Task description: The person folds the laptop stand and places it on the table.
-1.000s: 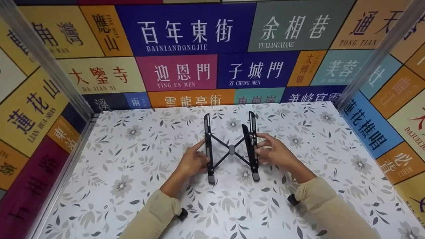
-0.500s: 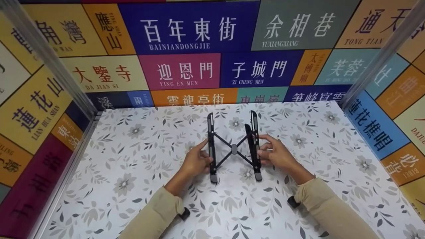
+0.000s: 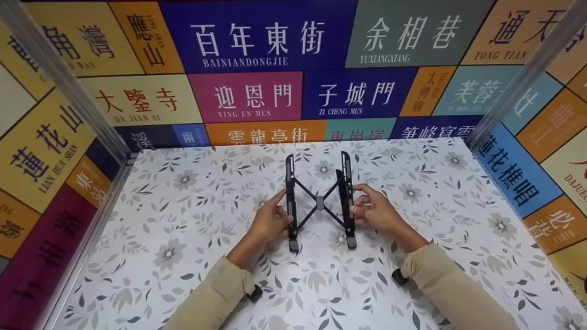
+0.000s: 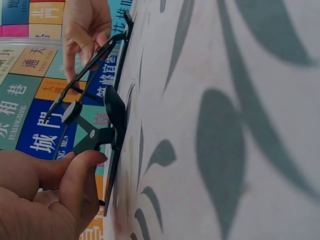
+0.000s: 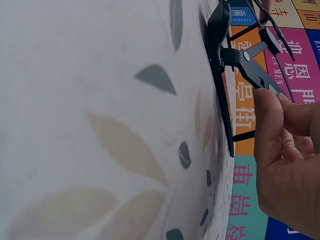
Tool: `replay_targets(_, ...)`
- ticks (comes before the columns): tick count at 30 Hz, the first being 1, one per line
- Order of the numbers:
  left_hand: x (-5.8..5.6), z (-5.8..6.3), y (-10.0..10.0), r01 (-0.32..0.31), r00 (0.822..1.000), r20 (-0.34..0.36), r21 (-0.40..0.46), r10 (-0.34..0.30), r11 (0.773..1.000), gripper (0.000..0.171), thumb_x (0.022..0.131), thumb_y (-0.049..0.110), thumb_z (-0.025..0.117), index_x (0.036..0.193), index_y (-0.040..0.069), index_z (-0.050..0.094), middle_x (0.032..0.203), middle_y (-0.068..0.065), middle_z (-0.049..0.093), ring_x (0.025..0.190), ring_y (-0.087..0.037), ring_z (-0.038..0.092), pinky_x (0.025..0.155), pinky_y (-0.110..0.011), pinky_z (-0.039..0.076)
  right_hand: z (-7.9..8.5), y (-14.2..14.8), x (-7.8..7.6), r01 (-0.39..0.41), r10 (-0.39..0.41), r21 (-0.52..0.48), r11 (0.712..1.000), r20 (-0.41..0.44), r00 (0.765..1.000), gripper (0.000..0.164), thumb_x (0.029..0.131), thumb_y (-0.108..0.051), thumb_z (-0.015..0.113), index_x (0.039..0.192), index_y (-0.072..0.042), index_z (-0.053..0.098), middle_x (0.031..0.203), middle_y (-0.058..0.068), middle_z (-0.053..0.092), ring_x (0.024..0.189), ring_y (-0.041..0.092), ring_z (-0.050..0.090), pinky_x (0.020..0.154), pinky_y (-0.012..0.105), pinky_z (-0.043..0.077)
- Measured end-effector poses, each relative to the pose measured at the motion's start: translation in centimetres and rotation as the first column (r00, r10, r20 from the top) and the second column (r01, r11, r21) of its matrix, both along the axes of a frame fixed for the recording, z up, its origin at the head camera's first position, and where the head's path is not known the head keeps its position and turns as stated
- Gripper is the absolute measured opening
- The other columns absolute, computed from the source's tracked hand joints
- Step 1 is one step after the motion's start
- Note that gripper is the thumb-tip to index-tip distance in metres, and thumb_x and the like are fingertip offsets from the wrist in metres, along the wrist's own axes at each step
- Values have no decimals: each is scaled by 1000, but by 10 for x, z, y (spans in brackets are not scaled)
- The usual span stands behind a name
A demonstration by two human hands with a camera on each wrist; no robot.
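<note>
A black folding laptop stand (image 3: 320,203) stands on the table, its two long side rails joined by crossed bars with a grey hub. My left hand (image 3: 270,221) holds the left rail from outside. In the left wrist view, that hand's thumb and index finger pinch an arm of the stand (image 4: 92,137). On the opposite side my right hand (image 3: 377,211) holds the right rail. The right wrist view shows its thumb and finger pinching a slotted arm of the stand (image 5: 250,65). Some fingertips are hidden behind the rails.
White tabletop (image 3: 174,284) with a grey leaf and flower print lies all around the stand. Walls of coloured panels (image 3: 247,96) with lettering rise behind and at both sides. Metal posts (image 3: 509,87) stand at the back corners.
The right rail and right hand have shifted slightly left, so the rails stand a little closer together. Both hands keep their hold on the stand. The head view has shifted slightly.
</note>
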State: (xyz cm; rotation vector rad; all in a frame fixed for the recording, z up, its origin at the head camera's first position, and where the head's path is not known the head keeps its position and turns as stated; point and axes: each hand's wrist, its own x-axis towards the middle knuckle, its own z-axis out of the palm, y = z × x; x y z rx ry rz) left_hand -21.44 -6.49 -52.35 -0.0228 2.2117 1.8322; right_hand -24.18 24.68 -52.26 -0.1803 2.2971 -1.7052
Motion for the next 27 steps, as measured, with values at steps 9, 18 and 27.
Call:
replay_targets(9, -1, 4, 8, -3, 999, -32, -60, 1, 998, 89, 88, -11, 68, 159, 32, 36, 88, -12, 65, 65, -19, 63, 50, -27, 56, 3, -19, 1, 9, -9, -7, 1000, -17, 1000, 59, 92, 5, 69, 145, -17, 53, 95, 18, 69, 80, 28, 75, 71, 44, 64)
replay_targets(18, -4, 6, 19, -1, 989, -147, -152, -21, 988, 82, 87, -9, 70, 158, 20, 40, 80, -11, 71, 63, -13, 61, 52, -25, 53, 2, -40, 1, 28, -28, -49, 998, -2, 1000, 61, 92, 9, 67, 146, -14, 51, 96, 17, 67, 81, 28, 75, 73, 45, 64)
replay_targets(27, -7, 2, 36, 9, 982, -186, -161, -39, 987, 78, 88, -6, 70, 157, 17, 42, 74, -8, 69, 57, -10, 57, 47, -23, 48, 1, -61, -2, 28, -27, -40, 999, 4, 1000, 60, 91, 9, 66, 145, -14, 52, 97, 18, 66, 78, 24, 73, 69, 43, 64)
